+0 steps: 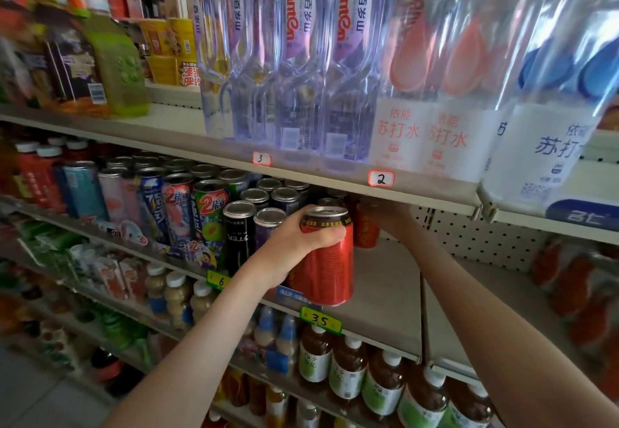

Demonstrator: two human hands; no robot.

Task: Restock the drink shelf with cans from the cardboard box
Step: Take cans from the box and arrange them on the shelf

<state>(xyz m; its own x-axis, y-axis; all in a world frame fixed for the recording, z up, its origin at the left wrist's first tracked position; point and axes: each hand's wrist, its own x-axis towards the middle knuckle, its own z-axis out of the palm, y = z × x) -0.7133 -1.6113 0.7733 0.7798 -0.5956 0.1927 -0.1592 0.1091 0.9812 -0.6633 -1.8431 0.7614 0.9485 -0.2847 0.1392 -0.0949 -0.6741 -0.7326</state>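
Head view. We see the left hand [298, 243] curled round the upper half of a red can [326, 270], fingers wrapped over its front and the thumb side towards the camera; the can is upright, its base at the front edge of the drink shelf [385, 280]. Directly below this hand, on the shelf lip, sits a green price tag [320, 319] marked 3.5. To the left of the hand stand a black can [238, 236] and a purple can [266, 230], just beside the held can, with further rows of cans behind them.

Beyond and to the right of the left hand, the right hand [393, 218] reaches deep under the upper shelf [301, 173]. It lies against a second red can [366, 230] at the back (we cannot tell whether the fingers grip it or only touch it, since shadow hides them). To the right of the right hand, the drink shelf surface is bare.

Above both hands, water bottles [345, 59] stand on the upper shelf; below the forearms, tea bottles [348, 374] fill the next shelf down.
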